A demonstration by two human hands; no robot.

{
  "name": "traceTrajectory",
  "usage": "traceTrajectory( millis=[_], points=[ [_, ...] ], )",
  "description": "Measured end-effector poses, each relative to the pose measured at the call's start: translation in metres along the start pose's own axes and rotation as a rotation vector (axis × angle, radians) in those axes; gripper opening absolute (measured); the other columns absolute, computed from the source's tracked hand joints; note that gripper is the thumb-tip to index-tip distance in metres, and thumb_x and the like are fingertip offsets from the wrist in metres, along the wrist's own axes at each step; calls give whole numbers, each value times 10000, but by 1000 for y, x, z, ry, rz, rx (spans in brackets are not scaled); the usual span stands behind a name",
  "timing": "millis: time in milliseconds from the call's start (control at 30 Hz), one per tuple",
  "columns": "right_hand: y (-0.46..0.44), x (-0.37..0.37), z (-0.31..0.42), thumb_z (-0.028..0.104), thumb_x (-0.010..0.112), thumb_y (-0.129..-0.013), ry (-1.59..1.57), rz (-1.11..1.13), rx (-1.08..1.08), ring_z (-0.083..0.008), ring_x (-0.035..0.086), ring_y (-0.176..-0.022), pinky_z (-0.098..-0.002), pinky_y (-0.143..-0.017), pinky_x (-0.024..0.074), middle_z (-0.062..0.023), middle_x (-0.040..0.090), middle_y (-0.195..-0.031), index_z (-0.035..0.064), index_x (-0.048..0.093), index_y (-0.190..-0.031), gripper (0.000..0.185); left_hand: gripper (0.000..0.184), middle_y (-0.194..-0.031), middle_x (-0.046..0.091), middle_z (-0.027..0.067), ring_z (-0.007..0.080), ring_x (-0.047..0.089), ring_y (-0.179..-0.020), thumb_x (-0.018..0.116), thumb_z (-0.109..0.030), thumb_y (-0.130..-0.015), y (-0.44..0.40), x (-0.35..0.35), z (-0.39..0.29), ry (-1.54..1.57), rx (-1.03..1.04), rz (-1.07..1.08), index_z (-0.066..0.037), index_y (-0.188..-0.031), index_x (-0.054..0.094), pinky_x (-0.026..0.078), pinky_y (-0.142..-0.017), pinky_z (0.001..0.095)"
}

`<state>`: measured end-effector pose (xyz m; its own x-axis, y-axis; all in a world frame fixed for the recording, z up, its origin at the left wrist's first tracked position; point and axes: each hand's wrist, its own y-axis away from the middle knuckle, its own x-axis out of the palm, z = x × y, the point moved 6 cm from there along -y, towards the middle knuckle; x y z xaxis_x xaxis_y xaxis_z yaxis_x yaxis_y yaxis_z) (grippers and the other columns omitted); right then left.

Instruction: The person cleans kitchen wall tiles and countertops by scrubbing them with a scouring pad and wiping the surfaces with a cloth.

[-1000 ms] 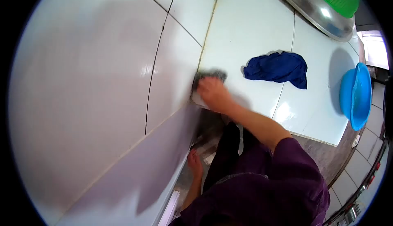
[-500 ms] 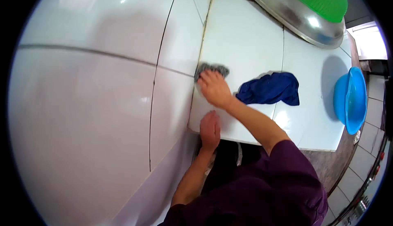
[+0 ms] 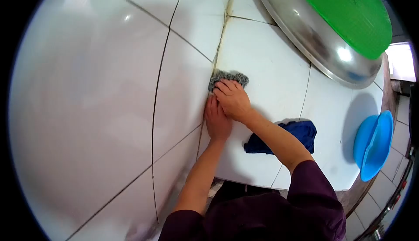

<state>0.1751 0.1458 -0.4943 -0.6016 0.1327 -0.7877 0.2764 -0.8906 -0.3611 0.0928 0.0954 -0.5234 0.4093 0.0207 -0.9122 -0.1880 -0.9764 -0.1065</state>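
Note:
My right hand [image 3: 234, 100] presses a grey, coarse steel wool scourer [image 3: 231, 74] onto the white tiled counter, in the seam where it meets the wall. Its fingers are bent over the scourer's near edge. Right beside it, my left hand [image 3: 218, 119] lies with fingers stretched toward the scourer, close to the wall and against the right hand. Whether the left fingertips touch the scourer I cannot tell. A crumpled dark blue cloth [image 3: 301, 133] rests on the counter, partly hidden behind my right forearm.
White wall tiles [image 3: 104, 88] rise on the left. A large metal basin [image 3: 314, 44] with a green plastic piece [image 3: 349, 14] on it stands at the back right. A light blue plastic basin [image 3: 364, 143] sits at the counter's right edge.
My left hand has moved forward from the counter's front edge to beside my right hand. The right hand stays on the scourer in the corner. The camera view has shifted and tilted.

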Motion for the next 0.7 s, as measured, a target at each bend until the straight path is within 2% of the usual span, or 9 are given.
traceTrajectory(
  millis=[100,200,300,367,400,500,533,600,700],
  points=[
    [-32,-1,-31,86,561,-749,93,63,-49,-257,496,-1119,-394,-983,350,-73,579,-1132,84,633,-969,232,485,-1397,353,161,350,312,-1305,521,-115,-819,-3,1,-1,-69,-2,83,-19,-1284,420,255,-1054,479],
    [-71,-3,-74,79,559,-745,57,1,-57,-248,506,-1103,-384,-965,362,-56,597,-1089,83,644,-926,200,479,-1406,345,155,351,300,-1310,523,-98,-807,-6,-3,-3,-41,-40,184,-29,-1271,423,244,-1056,490],
    [-77,-5,-84,74,559,-741,75,-15,-52,-256,504,-1107,-392,-943,380,-65,599,-1081,67,642,-919,196,475,-1405,344,160,362,296,-1310,517,-83,-802,-4,-7,-6,-38,-21,123,-36,-1264,420,237,-1056,500],
    [-66,-10,-84,84,566,-747,127,-59,40,-276,498,-1123,-410,-950,382,-91,580,-1115,54,632,-965,230,479,-1404,344,165,367,300,-1306,516,-82,-804,-6,-6,-4,-23,-16,135,-39,-1270,414,240,-1051,503],
    [-60,-10,-82,109,575,-757,121,1,29,-295,478,-1153,-433,-970,371,-117,549,-1161,42,604,-1044,296,484,-1403,344,170,371,303,-1302,515,-80,-806,-6,-4,-4,-14,-21,155,-42,-1276,409,243,-1046,506],
    [-90,-8,-114,150,591,-767,285,-33,130,-297,458,-1175,-445,-1000,343,-120,527,-1198,36,575,-1102,355,477,-1400,342,181,380,302,-1299,508,-87,-811,-5,-5,-5,-18,14,117,-40,-1274,405,250,-1040,508],
    [-111,-7,-137,179,589,-782,338,-96,192,-298,446,-1189,-438,-1001,336,-121,525,-1217,22,567,-1107,362,477,-1400,342,181,380,302,-1299,508,-87,-811,-5,-6,-6,-23,15,109,-40,-1274,405,250,-1040,508],
    [-154,-12,-166,193,593,-787,291,-58,228,-300,439,-1200,-432,-990,339,-132,514,-1249,18,582,-1079,340,468,-1394,350,185,389,321,-1284,497,-91,-813,-6,-6,-6,-18,-11,137,-41,-1269,406,263,-1030,512],
    [-154,-9,-176,210,607,-788,319,-29,201,-298,426,-1213,-434,-985,344,-135,508,-1259,22,590,-1076,344,459,-1388,359,187,394,339,-1274,485,-90,-815,-7,-10,-10,-41,69,49,-40,-1265,410,274,-1022,511]
  ],
)
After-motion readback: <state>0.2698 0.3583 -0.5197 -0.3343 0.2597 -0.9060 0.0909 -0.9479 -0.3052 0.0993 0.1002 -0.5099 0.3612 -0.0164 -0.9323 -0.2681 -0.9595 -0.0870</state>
